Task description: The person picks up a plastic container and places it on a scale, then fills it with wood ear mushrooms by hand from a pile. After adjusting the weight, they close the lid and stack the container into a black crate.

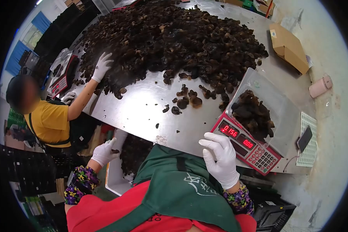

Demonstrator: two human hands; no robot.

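Note:
My left hand point(103, 153), in a white glove, is over a white bin point(113, 178) below the table's front edge. Its fingers are closed, with a small dark piece of wood ear mushroom point(115, 151) at the tips. White-gloved too, my right hand point(223, 161) hovers by the front left corner of a red scale point(241, 144), fingers apart and nothing in them. A clump of wood ear mushrooms point(253, 114) lies on the scale's clear tray, and the display reads 0.156. More dark mushrooms point(130, 154) fill the bin.
A large heap of wood ear mushrooms point(170, 34) covers the back of the metal table point(131, 112). At left, a co-worker in yellow point(50, 125) reaches into it, near a second scale point(60, 86). A cardboard box point(288, 46), a pink canister point(320, 86) and a phone point(304, 138) are at right.

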